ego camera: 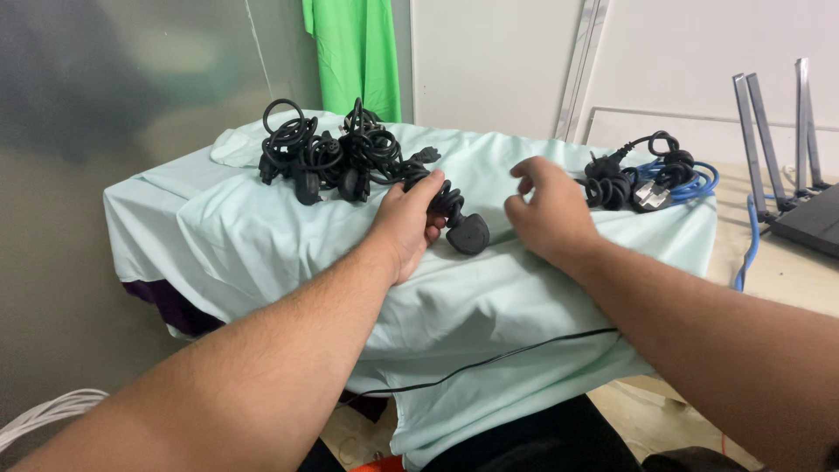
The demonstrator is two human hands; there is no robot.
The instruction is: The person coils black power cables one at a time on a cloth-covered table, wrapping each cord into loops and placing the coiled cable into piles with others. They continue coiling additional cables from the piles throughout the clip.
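The left hand point(409, 223) rests on the cloth with its fingers curled around a bundled black power cable with a fat black plug point(454, 218), and it grips the coil part while the plug lies just to the right of the fingers. The right hand point(546, 214) floats a little above the cloth, near the plug but not touching it, with its fingers bent and loosely spread, holding nothing. The cable looks bendy and rubbery, so it will likely flop and uncoil if it is picked up by one loop. It seems light, but the plug end is the heavy, hard bit, and it would swing. A good place to take hold looks like the middle of the coil, where all the loops sit together, or the hard plug. Far and to the left of the left hand lies a big tangled heap of black cables point(336, 153), and loops there could catch on each other. Far and to the right sits a smaller pile of black and blue cables with a grey plug point(651, 183). All of it lies on a soft, wrinkled pale green cloth point(288, 236) spread over a table, and a thin black wire point(498, 354) crosses the near edge. A bright green cloth point(354, 52) hangs on the far wall, and a dark box with tall thin aerials point(800, 175) stands on a wooden top at the far right.
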